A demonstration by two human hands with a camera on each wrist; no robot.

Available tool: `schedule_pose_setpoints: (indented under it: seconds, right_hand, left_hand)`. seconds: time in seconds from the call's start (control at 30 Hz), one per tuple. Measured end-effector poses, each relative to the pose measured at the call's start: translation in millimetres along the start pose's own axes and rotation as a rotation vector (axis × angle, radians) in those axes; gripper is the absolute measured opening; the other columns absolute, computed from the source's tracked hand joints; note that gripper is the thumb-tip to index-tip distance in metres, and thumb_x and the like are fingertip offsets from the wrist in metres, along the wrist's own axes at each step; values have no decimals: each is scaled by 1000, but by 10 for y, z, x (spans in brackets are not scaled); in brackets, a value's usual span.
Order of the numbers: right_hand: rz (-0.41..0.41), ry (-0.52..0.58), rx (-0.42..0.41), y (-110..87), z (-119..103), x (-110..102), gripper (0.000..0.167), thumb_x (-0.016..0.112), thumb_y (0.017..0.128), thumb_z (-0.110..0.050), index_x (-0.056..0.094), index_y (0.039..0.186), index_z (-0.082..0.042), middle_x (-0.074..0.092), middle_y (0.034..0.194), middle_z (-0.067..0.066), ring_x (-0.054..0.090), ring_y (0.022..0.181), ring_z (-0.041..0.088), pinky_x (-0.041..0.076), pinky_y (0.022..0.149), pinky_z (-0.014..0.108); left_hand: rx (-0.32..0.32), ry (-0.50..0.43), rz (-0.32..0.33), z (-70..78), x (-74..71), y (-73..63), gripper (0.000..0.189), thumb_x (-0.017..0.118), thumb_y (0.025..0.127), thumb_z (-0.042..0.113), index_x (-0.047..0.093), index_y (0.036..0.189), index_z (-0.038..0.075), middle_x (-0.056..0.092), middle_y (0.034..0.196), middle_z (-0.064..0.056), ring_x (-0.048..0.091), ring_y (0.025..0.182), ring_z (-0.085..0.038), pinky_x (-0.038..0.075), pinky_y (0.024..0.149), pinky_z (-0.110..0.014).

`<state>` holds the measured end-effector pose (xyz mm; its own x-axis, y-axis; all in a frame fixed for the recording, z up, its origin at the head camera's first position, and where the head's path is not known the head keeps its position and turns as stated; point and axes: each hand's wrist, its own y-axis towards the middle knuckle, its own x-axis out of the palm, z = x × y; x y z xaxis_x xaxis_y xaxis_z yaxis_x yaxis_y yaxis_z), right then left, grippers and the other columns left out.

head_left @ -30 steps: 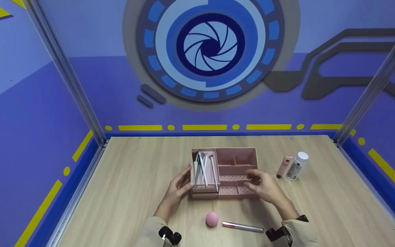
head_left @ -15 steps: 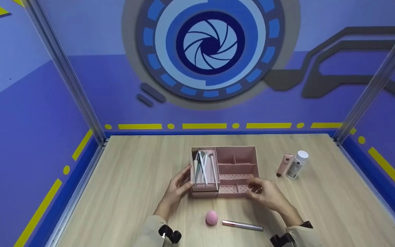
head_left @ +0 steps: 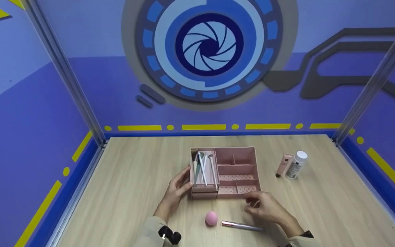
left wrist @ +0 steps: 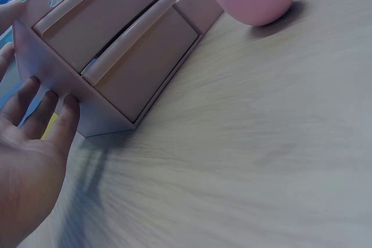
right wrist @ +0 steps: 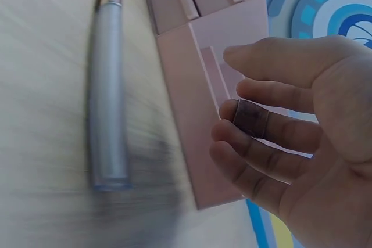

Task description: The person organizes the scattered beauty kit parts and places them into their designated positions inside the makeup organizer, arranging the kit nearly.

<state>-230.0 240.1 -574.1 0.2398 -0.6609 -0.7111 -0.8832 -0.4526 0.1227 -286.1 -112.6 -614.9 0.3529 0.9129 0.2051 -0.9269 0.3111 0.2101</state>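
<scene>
A pink makeup organizer [head_left: 236,168] with several compartments stands on the table, makeup brushes [head_left: 203,169] lying in its left tray. My left hand [head_left: 176,192] touches the organizer's left side; in the left wrist view the fingertips [left wrist: 71,101] rest against that wall, fingers extended. Off the organizer's front right corner hovers my right hand [head_left: 267,207], fingers loosely bent and holding nothing, a dark band [right wrist: 251,118] round one finger. In front of the organizer sit a pink egg-shaped makeup sponge [head_left: 212,218] and a slim silver cosmetic tube [head_left: 241,226], the tube just left of the right hand.
Right of the organizer are a small pink squeeze tube [head_left: 283,166] and a white-capped bottle [head_left: 296,166], side by side. The wooden table [head_left: 142,161] is bounded by blue panels [head_left: 91,82] at the back and sides, with metal posts at the corners.
My right hand has drawn back toward me, from over the organizer's right compartments to in front of its right corner. The left hand stays at the organizer's left side.
</scene>
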Motion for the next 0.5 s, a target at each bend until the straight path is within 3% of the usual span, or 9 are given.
schedule_pose_setpoints:
  seconds: [0.3,0.5]
  right_hand:
    - [-31,-23,-9,0,-35,56,31,78,78,-14,70,105,-3,69,92,8,65,80,16,58,69,32]
    - [-57,-30,-19,-40,-49,124,30,77,76,-11,70,104,-2,70,92,8,65,79,16,57,69,26]
  left_hand:
    - [-35,-28,6,39,11,14,67,64,92,14,34,151,12,27,159,-12,27,146,-32,33,116,-37]
    - [-45,-34,7,37,25,-29,68,65,92,13,33,152,11,26,160,-13,27,146,-32,33,116,-36]
